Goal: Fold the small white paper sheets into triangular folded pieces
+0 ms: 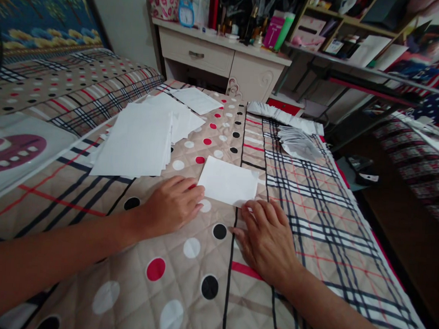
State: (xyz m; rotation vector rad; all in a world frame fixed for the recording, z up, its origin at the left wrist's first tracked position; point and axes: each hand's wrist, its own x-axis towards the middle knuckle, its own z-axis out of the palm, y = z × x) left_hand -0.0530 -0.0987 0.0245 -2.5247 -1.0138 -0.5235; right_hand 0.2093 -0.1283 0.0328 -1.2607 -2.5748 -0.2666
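Paper sheets (138, 138) lie stacked at the left on the patterned bedspread (312, 228). Nearer, the left hand (171, 206) rests flat, fingers loosely stretched and grasping nothing, its fingertips touching the left edge of a small white sheet (229, 181). That sheet lies flat on the spread between the two hands. The right hand (267, 238) presses down, fingers spread and unclenched, at the sheet's near right corner. Farther right sits a pile of folded papers (297, 141).

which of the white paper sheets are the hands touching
The single small white paper sheet lying apart on the quilt; both hands' fingertips meet its near edge. The big white stack lies farther off, untouched.
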